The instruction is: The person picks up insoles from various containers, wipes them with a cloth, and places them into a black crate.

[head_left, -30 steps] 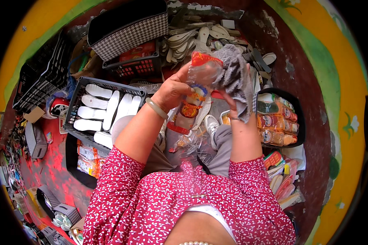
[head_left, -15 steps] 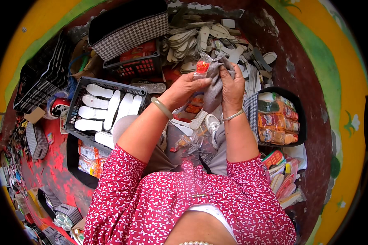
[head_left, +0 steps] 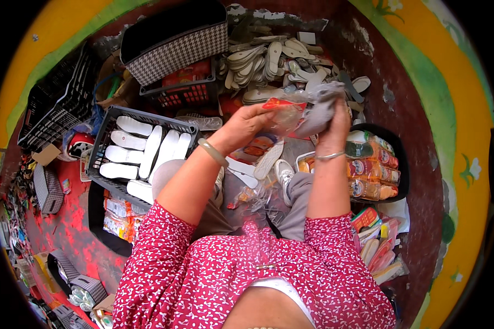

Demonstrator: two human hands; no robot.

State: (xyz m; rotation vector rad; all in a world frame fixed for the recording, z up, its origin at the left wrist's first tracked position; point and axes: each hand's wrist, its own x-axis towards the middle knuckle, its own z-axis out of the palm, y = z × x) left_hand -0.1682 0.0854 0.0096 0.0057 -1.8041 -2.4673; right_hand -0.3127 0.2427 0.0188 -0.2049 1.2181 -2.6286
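Above my lap, my left hand is closed on a clear plastic bag with a red printed part. A grey cloth is gripped by my right hand, its folds bunched and blurred by motion. Bag and cloth meet or overlap between the hands; whether the cloth is partly inside the bag I cannot tell. Below them, between my feet, lie a pale insole and crumpled clear wrappers.
To the left stands a dark crate of white insoles. Ahead are a houndstooth bin and a large heap of insoles. A black-rimmed bin of orange packets sits right, with bagged insoles nearer me.
My hands have moved apart, the right one going further right with the grey cloth. The plastic bag now stretches out from my left hand, its red part spread wider.
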